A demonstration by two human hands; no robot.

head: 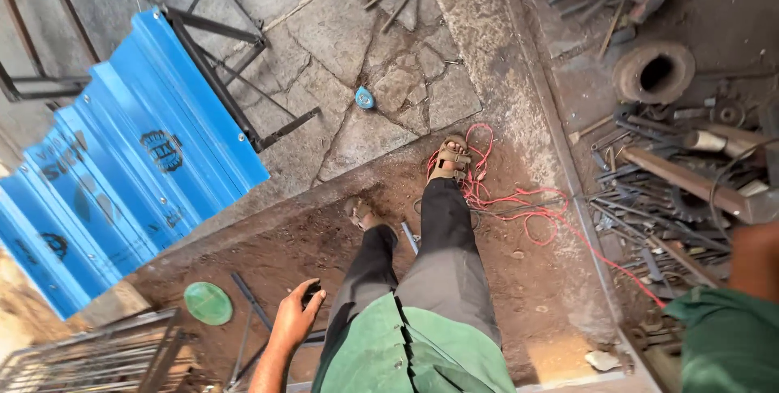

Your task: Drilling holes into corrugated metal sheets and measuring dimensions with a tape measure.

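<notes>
My left hand (294, 317) hangs beside my left leg, its fingers closed around a small dark object (312, 291) that I cannot identify. Of my right arm only a bare stretch (755, 259) and a green sleeve (726, 336) show at the right edge; the hand itself is out of frame. I stand on bare earth in dark trousers and brown sandals, the right foot (450, 159) forward and the left foot (361, 214) behind it. A small blue tape measure (365, 98) lies on the cracked stone paving ahead.
A blue corrugated sheet (122, 166) leans on a black metal frame (235, 77) at left. A tangled red wire (519, 206) lies by my right foot. Scrap rods, pipes and a thick metal ring (654, 73) crowd the right. A green disc (208, 303) and a metal grille (97, 356) lie bottom left.
</notes>
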